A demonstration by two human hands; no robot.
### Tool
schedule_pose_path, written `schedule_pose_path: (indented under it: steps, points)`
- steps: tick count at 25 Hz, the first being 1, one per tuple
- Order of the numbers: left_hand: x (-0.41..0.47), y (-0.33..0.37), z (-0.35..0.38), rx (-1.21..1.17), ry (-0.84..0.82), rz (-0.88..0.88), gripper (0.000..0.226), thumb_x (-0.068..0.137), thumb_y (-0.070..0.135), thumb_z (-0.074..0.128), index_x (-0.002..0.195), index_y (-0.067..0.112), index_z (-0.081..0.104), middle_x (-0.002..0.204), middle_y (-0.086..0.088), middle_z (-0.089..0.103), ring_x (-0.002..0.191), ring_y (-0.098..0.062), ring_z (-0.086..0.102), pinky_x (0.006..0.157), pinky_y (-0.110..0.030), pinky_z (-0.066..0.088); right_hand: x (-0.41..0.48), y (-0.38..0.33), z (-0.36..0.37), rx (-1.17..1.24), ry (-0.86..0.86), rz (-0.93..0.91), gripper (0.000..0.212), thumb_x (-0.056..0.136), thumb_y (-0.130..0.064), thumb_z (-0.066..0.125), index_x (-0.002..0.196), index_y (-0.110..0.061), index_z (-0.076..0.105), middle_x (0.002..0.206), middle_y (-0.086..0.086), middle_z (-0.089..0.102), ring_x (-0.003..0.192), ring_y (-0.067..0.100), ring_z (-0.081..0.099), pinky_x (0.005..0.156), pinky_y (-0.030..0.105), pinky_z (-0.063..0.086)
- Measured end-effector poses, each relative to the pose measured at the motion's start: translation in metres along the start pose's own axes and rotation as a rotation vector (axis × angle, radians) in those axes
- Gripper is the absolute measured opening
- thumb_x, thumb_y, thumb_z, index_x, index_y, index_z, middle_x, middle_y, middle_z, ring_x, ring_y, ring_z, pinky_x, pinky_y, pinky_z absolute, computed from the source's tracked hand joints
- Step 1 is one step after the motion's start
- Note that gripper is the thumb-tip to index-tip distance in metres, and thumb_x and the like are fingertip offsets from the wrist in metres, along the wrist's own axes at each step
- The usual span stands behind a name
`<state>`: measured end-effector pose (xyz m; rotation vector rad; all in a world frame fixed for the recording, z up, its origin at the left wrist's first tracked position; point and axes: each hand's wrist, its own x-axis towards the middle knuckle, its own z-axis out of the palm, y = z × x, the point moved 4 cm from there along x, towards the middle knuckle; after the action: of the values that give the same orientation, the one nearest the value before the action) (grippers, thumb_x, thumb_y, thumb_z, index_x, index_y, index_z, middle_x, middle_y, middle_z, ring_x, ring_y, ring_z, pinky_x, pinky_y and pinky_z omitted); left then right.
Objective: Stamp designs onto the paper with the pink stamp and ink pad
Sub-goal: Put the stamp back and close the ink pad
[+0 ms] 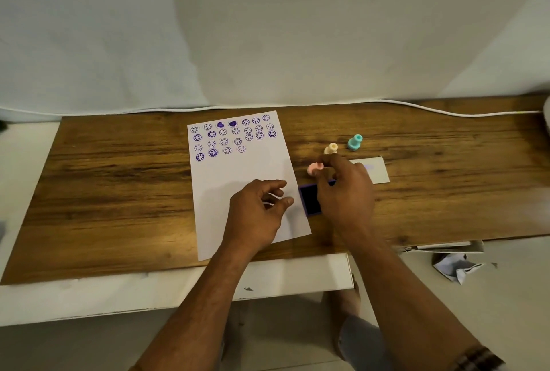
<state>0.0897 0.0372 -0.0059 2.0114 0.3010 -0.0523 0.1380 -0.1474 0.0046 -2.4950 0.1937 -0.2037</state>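
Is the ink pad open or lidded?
Open: the ink pad shows its dark inked surface in a purple frame, partly hidden by the right hand.

Not much to report on the person tbh. Both forearms are bare all the way up, no watch, no bands, no rings that I can make out on the left hand [258, 210] or right hand [346, 192]. Nails look short and plain. The only clothing on the arms is a rolled-up sleeve [479, 356] on the right, brown checked pattern, bunched near the elbow. Lower down there's a bit of grey-blue fabric [361, 338] over a leg, and a bare foot.
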Motion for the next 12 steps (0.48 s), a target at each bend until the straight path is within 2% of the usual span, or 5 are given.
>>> schedule_pose_path:
  steps: [3, 6, 9, 12]
  points:
    - [-0.002, 0.001, 0.003, 0.041, -0.023, 0.011, 0.035, 0.085, 0.029, 0.082, 0.119, 0.028, 0.075, 0.098, 0.018, 0.068, 0.084, 0.001, 0.068, 0.069, -0.003, 0.050, 0.003, 0.003, 0.009, -0.080, 0.026, -0.083, 0.020, 0.094, -0.034, 0.076, 0.110, -0.022, 0.074, 0.094, 0.000, 0.077, 0.085, 0.015, 0.055, 0.063, 0.033, 0.050]
    - [-0.004, 0.004, 0.008, 0.092, -0.046, 0.027, 0.040, 0.084, 0.029, 0.083, 0.123, 0.027, 0.073, 0.106, 0.012, 0.070, 0.088, -0.006, 0.068, 0.081, -0.020, 0.059, 0.005, 0.004, 0.011, -0.089, 0.018, -0.071, 0.022, 0.094, -0.036, 0.076, 0.111, -0.023, 0.075, 0.097, 0.001, 0.078, 0.089, 0.018, 0.057, 0.066, 0.034, 0.050]
    - [-0.005, 0.004, 0.016, 0.225, -0.079, 0.055, 0.052, 0.082, 0.036, 0.084, 0.131, 0.030, 0.067, 0.126, 0.007, 0.066, 0.107, -0.012, 0.062, 0.094, -0.027, 0.054, 0.004, 0.001, 0.002, 0.017, 0.020, -0.053, 0.026, 0.095, -0.037, 0.073, 0.119, -0.028, 0.073, 0.107, -0.001, 0.077, 0.100, 0.022, 0.062, 0.075, 0.041, 0.057]
    - [-0.006, 0.009, 0.023, 0.390, -0.056, 0.160, 0.067, 0.078, 0.046, 0.083, 0.138, 0.030, 0.059, 0.140, 0.004, 0.056, 0.129, -0.019, 0.047, 0.106, -0.034, 0.044, 0.011, 0.013, -0.018, 0.099, 0.085, 0.023, 0.040, 0.093, -0.037, 0.074, 0.132, -0.034, 0.065, 0.124, -0.001, 0.071, 0.111, 0.021, 0.059, 0.085, 0.047, 0.060]
